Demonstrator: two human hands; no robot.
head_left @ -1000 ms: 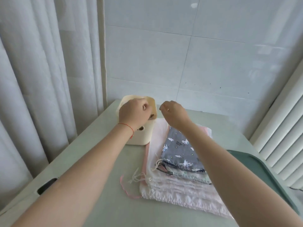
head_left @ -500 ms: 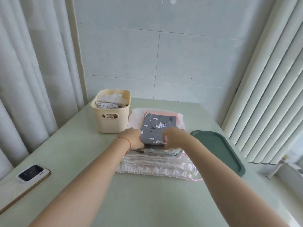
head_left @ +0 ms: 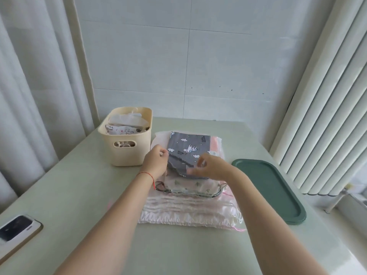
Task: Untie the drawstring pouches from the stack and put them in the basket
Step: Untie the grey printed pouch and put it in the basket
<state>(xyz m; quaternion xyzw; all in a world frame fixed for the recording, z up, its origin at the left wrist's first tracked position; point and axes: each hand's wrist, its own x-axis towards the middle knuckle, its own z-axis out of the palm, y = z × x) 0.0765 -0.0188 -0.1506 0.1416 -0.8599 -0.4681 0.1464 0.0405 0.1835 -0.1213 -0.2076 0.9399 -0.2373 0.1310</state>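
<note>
Both hands (head_left: 156, 165) seemingly pinching blurred grey pouch (head_left: 188, 149) edge.

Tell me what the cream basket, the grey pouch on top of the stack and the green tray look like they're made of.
Cream basket: looks like moulded matte plastic, with smooth walls and a cut-out handle.
Grey pouch: printed woven fabric, probably cotton; it is soft and creases where both hands lift it.
Green tray: matte plastic or silicone, with an even colour and a rounded rim; which one is unclear.

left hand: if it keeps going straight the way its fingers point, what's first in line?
Probably the grey pouch. The left hand sits at that pouch's left edge atop the stack, fingers curled toward it and seemingly pinching the edge, so contact is already there or nearly. Depth from this one view is uncertain.
</note>
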